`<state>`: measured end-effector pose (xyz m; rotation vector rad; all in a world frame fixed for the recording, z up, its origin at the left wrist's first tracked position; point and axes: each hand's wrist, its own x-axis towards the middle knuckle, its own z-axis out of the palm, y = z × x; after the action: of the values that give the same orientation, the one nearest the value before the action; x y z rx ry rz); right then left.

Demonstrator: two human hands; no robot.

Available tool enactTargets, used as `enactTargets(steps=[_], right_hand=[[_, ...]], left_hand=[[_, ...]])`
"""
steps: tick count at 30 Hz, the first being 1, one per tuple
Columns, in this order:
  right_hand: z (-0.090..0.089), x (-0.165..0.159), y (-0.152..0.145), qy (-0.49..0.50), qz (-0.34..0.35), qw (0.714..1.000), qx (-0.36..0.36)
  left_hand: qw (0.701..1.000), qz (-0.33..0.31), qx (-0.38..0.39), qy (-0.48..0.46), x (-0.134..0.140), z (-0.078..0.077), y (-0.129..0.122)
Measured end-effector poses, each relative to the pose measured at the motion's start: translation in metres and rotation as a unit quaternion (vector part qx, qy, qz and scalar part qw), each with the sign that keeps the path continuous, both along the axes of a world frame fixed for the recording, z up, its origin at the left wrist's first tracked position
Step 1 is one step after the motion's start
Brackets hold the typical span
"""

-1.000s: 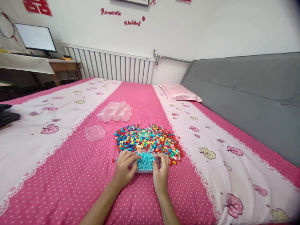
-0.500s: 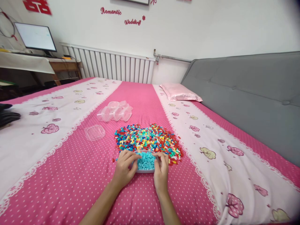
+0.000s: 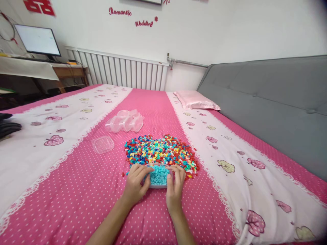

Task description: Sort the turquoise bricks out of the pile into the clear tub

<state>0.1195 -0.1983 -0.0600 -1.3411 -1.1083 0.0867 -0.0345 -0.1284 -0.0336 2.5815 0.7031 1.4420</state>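
Note:
A clear plastic container (image 3: 158,186) full of light-blue toy bricks (image 3: 158,175) rests on the bed in front of me. My left hand (image 3: 136,182) is curled round its left side, fingers over the rim and thumb near the front. On the opposite side my right hand (image 3: 176,183) grips the rim, its thumb lying along the inner edge and fingers reaching to the back corner. Right behind the container spreads a pile of mixed toy bricks (image 3: 160,149) in red, yellow, blue, green and white.
Several clear plastic containers (image 3: 125,120) lie together beyond the pile, to the left. A flat clear lid (image 3: 103,144) lies nearer. A pink pillow (image 3: 195,99) is by the grey headboard (image 3: 268,105). Dark gloves or cloth (image 3: 9,126) sit at the left edge.
My right thumb has shifted slightly left over the container's edge, and the fingers have spread a little. The left hand stays on its side of the container.

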Motion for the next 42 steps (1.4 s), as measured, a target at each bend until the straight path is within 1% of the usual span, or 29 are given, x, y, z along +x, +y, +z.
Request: enactTargets(steps=[5, 7, 9, 16, 22, 29, 42], right_hand=[[0.0065, -0.0081, -0.0045, -0.101, 0.028, 0.994, 0.005], [0.0075, -0.0096, -0.0046, -0.144, 0.027, 0.989, 0.002], [0.0075, -0.0099, -0.0041, -0.162, 0.022, 0.987, 0.002], [0.0057, -0.0082, -0.0028, -0.153, 0.031, 0.988, 0.008], [0.0063, -0.0084, -0.0035, -0.134, 0.037, 0.990, 0.001], [0.0053, -0.0059, -0.0029, -0.118, 0.050, 0.992, 0.019], [0.0099, -0.0055, -0.0045, -0.117, 0.069, 0.991, 0.013]], left_hand=[[0.999, -0.013, 0.045, 0.022, 0.0023, 0.0010, -0.0059], [0.998, -0.014, 0.054, 0.024, 0.0030, 0.0011, -0.0065], [0.997, -0.018, 0.064, 0.025, 0.0034, 0.0004, -0.0058], [0.997, -0.024, 0.074, 0.030, 0.0038, -0.0033, -0.0025], [0.997, -0.028, 0.067, 0.040, 0.0046, -0.0002, -0.0041], [0.997, -0.026, 0.054, 0.041, 0.0020, 0.0030, -0.0065], [0.998, -0.021, 0.050, 0.022, 0.0025, 0.0018, -0.0055]])
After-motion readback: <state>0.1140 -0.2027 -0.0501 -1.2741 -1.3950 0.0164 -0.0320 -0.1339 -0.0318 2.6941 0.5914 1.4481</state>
